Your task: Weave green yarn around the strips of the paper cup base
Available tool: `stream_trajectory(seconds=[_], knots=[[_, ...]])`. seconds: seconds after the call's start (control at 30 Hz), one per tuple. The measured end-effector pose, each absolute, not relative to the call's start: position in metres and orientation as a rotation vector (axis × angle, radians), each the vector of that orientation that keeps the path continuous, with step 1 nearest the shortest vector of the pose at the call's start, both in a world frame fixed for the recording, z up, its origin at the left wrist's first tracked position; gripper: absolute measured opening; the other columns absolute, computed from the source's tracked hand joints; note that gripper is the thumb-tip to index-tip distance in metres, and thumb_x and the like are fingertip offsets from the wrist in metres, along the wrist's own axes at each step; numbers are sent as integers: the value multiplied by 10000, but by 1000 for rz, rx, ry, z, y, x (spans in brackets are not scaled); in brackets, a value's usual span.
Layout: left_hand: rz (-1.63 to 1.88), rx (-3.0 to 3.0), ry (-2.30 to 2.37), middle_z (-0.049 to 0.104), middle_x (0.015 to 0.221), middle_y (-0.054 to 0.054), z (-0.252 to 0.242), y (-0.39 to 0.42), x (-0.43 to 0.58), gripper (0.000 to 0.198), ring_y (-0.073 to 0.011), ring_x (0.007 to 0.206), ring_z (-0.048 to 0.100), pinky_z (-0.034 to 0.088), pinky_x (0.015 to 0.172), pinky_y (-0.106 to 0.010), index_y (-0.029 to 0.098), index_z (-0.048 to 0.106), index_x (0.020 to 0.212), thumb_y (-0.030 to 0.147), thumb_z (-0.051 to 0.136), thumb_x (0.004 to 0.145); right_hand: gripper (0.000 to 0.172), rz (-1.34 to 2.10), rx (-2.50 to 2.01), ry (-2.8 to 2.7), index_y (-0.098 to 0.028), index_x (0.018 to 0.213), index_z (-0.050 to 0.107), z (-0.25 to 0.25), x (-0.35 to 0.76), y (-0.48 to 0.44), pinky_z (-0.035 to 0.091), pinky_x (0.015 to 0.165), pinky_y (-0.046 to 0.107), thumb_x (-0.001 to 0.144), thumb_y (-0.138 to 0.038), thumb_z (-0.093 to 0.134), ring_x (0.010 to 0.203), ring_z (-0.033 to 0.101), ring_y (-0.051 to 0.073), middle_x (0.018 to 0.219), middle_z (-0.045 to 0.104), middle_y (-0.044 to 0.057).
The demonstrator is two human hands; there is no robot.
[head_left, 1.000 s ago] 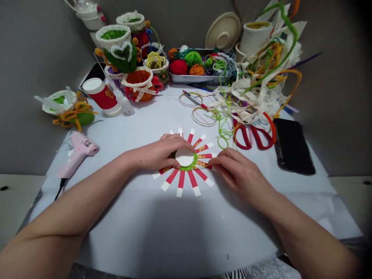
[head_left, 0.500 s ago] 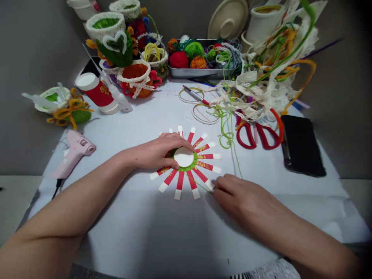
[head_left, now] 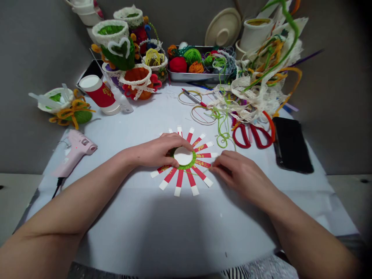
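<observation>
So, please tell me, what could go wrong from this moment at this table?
The loose green yarn lies in loops by the red-handled scissors, so it might snag or tangle if pulled. The right hand is close to the splayed paper strips and could bend one with a quick movement. The pink glue gun shows a red light and lies near the left forearm; if it is hot, a careless sweep might touch it.

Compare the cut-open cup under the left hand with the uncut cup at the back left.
The cut-open cup is slit into strips, fanned outward; the uncut cup has its wall whole. The cut-open cup has green yarn around its base; the uncut cup shows none. Both are red and white with gold markings.
</observation>
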State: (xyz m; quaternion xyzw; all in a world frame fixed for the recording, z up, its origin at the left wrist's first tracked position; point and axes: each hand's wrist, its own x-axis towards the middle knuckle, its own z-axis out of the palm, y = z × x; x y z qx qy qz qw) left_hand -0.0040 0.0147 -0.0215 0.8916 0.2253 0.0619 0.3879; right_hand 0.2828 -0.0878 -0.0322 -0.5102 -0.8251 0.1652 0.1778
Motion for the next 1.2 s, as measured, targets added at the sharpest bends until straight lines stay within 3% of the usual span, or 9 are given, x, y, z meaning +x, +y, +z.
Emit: stream_trajectory(seconds=[0.27, 0.47, 0.57, 0.67, 0.83, 0.97, 1.2], knots=[[178, 2311, 528, 665, 1331, -89, -20, 12, -3, 421, -289, 1280, 570, 385, 1121, -470, 258, 591, 1333, 241, 673, 920, 159, 469, -1565, -1982, -216, 797, 626, -55, 270, -70, 406, 642, 308, 941, -283, 618, 688, 591, 191, 733, 661, 25], [274, 2334, 569, 468, 1521, -147, -18, 1, 5, 496, -338, 1424, 453, 387, 1144, -494, 244, 592, 1335, 348, 744, 874, 147, 486, -1585, -1985, -217, 789, 621, -52, 268, -70, 399, 652, 312, 927, -265, 620, 685, 585, 192, 723, 659, 25], [287, 2341, 678, 546, 1365, -142, -20, -2, 8, 585, -347, 1322, 500, 402, 1108, -515, 248, 593, 1334, 462, 818, 839, 141, 500, -1589, -1988, -216, 794, 626, -51, 269, -69, 407, 659, 312, 930, -254, 620, 697, 587, 192, 738, 666, 26], [260, 2366, 692, 619, 1275, -114, -21, 0, 8, 538, -331, 1247, 527, 388, 1079, -502, 258, 585, 1331, 448, 801, 877, 141, 503, -1538, -2013, -212, 813, 646, -49, 271, -71, 423, 667, 312, 948, -240, 615, 718, 591, 190, 764, 664, 30], [203, 2328, 636, 652, 1318, -70, -18, 7, 1, 433, -296, 1291, 527, 340, 1123, -469, 297, 573, 1369, 267, 683, 951, 163, 528, -1301, -2083, -193, 975, 704, -35, 273, -82, 498, 707, 312, 1019, -220, 549, 801, 625, 185, 893, 649, 65], [167, 2287, 601, 657, 1356, -71, -19, 12, -2, 444, -291, 1323, 528, 343, 1142, -471, 308, 583, 1382, 245, 672, 952, 206, 516, -1203, -2193, -194, 1089, 709, -19, 277, -93, 523, 719, 311, 1037, -176, 511, 839, 636, 187, 945, 662, 78], [125, 2250, 541, 648, 1422, -67, -16, 14, -3, 408, -277, 1358, 528, 306, 1187, -470, 298, 596, 1382, 258, 641, 978, 233, 612, -1074, -2576, -178, 966, 693, -8, 283, -109, 482, 685, 296, 1029, -108, 481, 782, 588, 190, 889, 640, 68]])
